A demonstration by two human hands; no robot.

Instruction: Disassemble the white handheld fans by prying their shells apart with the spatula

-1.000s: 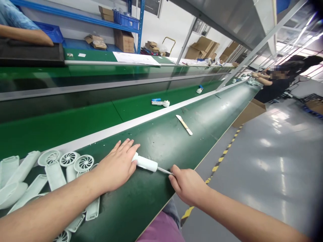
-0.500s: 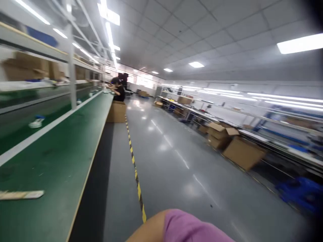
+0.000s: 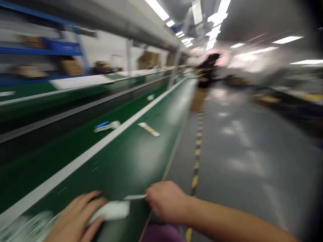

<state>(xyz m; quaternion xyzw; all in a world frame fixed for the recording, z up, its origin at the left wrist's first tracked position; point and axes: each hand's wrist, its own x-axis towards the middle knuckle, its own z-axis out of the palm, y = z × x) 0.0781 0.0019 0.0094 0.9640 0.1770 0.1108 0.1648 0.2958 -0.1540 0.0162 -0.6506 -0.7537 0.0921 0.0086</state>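
Observation:
My left hand (image 3: 78, 216) is closed around a pale white rectangular piece (image 3: 116, 210) over the green bench top (image 3: 121, 171). Motion blur hides what kind of piece it is. My right hand (image 3: 168, 201) is a fist near the bench's front edge. From it a thin white stick-like thing (image 3: 135, 197) points left toward the pale piece; whether they touch I cannot tell. Several whitish rounded parts (image 3: 32, 227) lie blurred beside my left hand. Farther along the bench rests a flat white-and-tan strip (image 3: 148, 129).
Blue-and-white parts (image 3: 107, 126) sit on the green lane behind a white rail (image 3: 93, 153). At left are shelves with a blue bin (image 3: 62, 46) and cartons. A person in dark clothing (image 3: 208, 69) is at the far bench, near a cardboard box (image 3: 198, 99). Yellow-black tape (image 3: 196, 161) marks the floor.
My view has swung left from the aisle toward the bench. Both hands have come into view, with the pale piece and the thin stick in them.

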